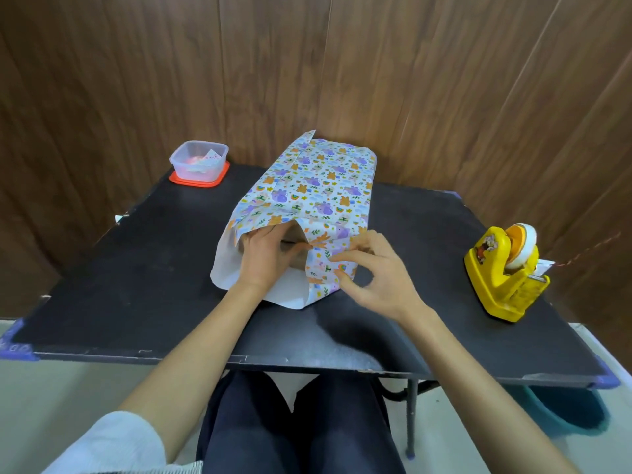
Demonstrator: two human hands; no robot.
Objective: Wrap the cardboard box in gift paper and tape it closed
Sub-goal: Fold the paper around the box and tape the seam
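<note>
— Two questions: where is the cardboard box [291, 238], and what is holding it?

— It lies in the middle of the counter [136, 268], its length running away from me. Gift paper [314, 186] covers the top and sides. Only the near end shows bare cardboard, and that end sits right between my hands.

— Left grip [265, 258]?

— Released. The fingers are straight and laid flat on the bare end, with the fingertips reaching the edge of the right flap.

— Right grip [379, 278]?

— Grasping the gift paper. Thumb and forefinger pinch the flap folded over the near right corner. The paper's white underside lies on the counter beneath my left wrist.
</note>
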